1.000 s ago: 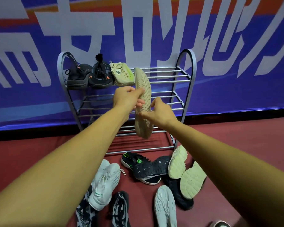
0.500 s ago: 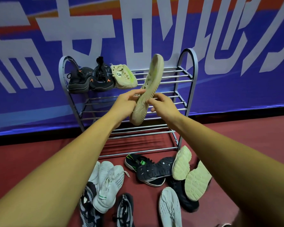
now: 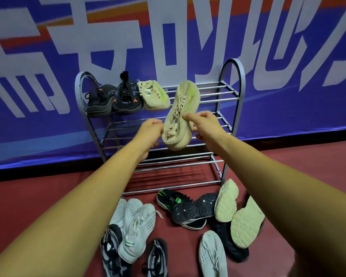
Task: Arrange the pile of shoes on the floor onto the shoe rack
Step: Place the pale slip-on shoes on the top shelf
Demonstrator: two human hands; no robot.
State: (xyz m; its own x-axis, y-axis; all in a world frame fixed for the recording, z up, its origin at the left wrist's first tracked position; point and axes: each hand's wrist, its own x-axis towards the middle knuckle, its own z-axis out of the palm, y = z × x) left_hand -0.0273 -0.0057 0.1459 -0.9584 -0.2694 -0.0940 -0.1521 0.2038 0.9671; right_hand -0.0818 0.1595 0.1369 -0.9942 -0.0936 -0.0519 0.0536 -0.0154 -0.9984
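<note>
A beige shoe (image 3: pixel 185 108) with a green stripe hangs in the air before the metal shoe rack (image 3: pixel 233 80), laces facing me, toe up over the top shelf. My right hand (image 3: pixel 205 124) grips its right side. My left hand (image 3: pixel 151 132) touches its heel from the left. On the top shelf at the left stand two black shoes (image 3: pixel 102 100) (image 3: pixel 127 96) and a matching beige shoe (image 3: pixel 153 94). On the red floor lie several shoes: white ones (image 3: pixel 136 224), black ones (image 3: pixel 188 208), and two turned sole up (image 3: pixel 227 200).
A blue banner (image 3: pixel 288 56) with large white letters covers the wall right behind the rack. The rack's lower shelves (image 3: pixel 178 162) are bare bars. Patterned black and white shoes (image 3: pixel 110 248) lie near the bottom edge.
The beige shoe has turned from sole facing me to laces facing me and has risen toward the top shelf. Both hands have moved up with it.
</note>
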